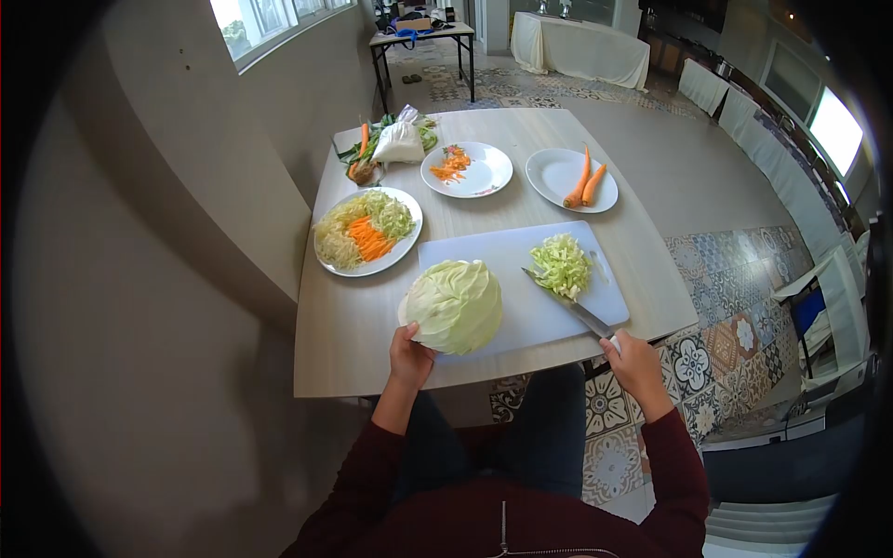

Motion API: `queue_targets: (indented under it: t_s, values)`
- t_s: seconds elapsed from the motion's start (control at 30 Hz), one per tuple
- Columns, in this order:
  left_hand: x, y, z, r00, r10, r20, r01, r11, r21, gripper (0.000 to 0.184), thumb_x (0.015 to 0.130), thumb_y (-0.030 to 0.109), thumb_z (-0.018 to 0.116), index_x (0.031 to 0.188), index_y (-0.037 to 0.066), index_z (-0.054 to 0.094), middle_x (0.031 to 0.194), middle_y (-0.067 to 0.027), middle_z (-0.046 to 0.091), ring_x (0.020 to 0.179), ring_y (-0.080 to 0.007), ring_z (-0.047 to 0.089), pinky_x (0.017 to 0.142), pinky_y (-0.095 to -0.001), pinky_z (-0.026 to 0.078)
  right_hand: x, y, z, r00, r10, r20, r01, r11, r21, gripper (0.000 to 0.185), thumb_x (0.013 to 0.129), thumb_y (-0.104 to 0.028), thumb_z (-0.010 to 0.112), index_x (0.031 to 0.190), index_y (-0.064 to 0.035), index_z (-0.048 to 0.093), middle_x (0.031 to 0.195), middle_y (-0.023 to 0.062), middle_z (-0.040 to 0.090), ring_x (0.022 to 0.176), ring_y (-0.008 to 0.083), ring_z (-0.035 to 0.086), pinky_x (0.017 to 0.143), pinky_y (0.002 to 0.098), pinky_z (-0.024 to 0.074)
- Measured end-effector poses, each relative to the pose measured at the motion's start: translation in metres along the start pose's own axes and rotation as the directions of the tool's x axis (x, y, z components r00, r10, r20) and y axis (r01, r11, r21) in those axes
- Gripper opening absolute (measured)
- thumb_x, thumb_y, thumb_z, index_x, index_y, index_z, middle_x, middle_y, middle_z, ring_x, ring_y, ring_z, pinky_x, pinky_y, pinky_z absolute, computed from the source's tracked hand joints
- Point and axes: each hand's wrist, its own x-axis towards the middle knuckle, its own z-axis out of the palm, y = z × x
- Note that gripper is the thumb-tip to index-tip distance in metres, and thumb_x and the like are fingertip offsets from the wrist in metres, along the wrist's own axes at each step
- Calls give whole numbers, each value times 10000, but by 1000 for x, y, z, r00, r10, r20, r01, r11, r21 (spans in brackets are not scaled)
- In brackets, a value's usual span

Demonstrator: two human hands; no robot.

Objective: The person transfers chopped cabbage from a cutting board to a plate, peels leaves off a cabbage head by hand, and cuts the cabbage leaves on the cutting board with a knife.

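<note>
My left hand (410, 357) grips a pale green cabbage (453, 307) at its lower left side, the thumb on the leaves and the other fingers mostly hidden beneath. The cabbage is over the left part of a white cutting board (516, 327); whether it rests on the board I cannot tell. In my right hand (636, 365) is the handle of a kitchen knife (590, 318). Its blade points up and left over the board, with the tip beside a heap of chopped cabbage (561, 265).
On the left, a plate (412, 244) holds shredded vegetables. Behind are a plate with carrot peelings (493, 177), a plate with two carrots (549, 166), and a white bag (400, 143) among greens. A wall (233, 214) stands close on the left.
</note>
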Motion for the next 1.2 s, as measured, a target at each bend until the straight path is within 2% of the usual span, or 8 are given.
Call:
queue_targets:
  t_s: [0.23, 0.33, 0.43, 0.53, 0.63, 0.93, 1.03, 1.2]
  values:
    - [-3, 1, 4, 999, 4, 38, -5, 1000, 7, 565, 825, 219, 508, 1326, -15, 394, 1287, -133, 524, 1182, -260, 513, 1006, -387, 411, 23, 6, -5, 998, 40, 49, -42, 998, 51, 424, 921, -396, 467, 758, -13, 549, 685, 227, 596, 711, 440, 574, 618, 520, 434]
    - [-2, 0, 0, 1000, -14, 10, 14, 999, 32, 573, 819, 216, 503, 1334, -8, 389, 1297, -131, 514, 1194, -260, 504, 1010, -384, 404, 32, 21, -4, 998, -21, 57, 14, 992, 126, 445, 927, -400, 463, 738, -6, 544, 605, 185, 585, 583, 360, 592, 544, 454, 441]
    - [-2, 0, -2, 1000, -27, 10, 27, 998, 50, 581, 819, 216, 499, 1345, -1, 377, 1306, -126, 507, 1196, -257, 502, 1007, -382, 405, 43, 30, -10, 929, 101, 356, -285, 809, 514, 469, 943, -415, 438, 711, -17, 529, 524, 85, 534, 437, 205, 527, 442, 337, 411]
    - [-2, -1, 0, 1000, -4, 18, 3, 999, 50, 589, 819, 214, 498, 1350, -6, 366, 1308, -128, 503, 1197, -257, 502, 1008, -385, 404, 48, 28, -24, 828, 128, 546, -501, 606, 617, 476, 955, -427, 416, 691, -42, 513, 506, 2, 470, 394, 89, 434, 390, 238, 355]
    - [-2, 0, 2, 1000, 1, 30, -2, 999, 48, 588, 822, 211, 495, 1351, -9, 361, 1309, -131, 501, 1198, -256, 501, 1010, -386, 404, 49, 28, -31, 793, 118, 598, -555, 544, 629, 471, 955, -434, 409, 694, -56, 515, 496, 1, 459, 385, 100, 433, 378, 232, 360]
    - [-2, -1, -1, 1000, -5, 19, 4, 999, 44, 570, 840, 210, 503, 1346, -13, 364, 1302, -130, 506, 1191, -251, 507, 1008, -379, 408, 39, 20, -46, 739, 103, 666, -601, 546, 583, 477, 949, -451, 397, 687, -68, 509, 502, 4, 468, 377, 101, 434, 365, 234, 376]
    - [-1, -2, 0, 1000, 4, 8, -4, 998, 61, 567, 845, 214, 502, 1346, -12, 363, 1298, -129, 510, 1185, -250, 512, 998, -376, 417, 37, 20, -52, 754, 86, 652, -592, 520, 616, 471, 946, -448, 411, 688, -67, 509, 507, 1, 473, 377, 95, 433, 366, 229, 374]
    - [-2, 0, 4, 1000, -8, 15, 7, 997, 76, 565, 850, 222, 503, 1349, -1, 363, 1298, -127, 511, 1184, -246, 513, 977, -372, 434, 38, 28, -49, 833, 109, 542, -499, 571, 652, 462, 935, -454, 451, 698, -64, 519, 517, -19, 460, 392, 65, 418, 377, 211, 364]
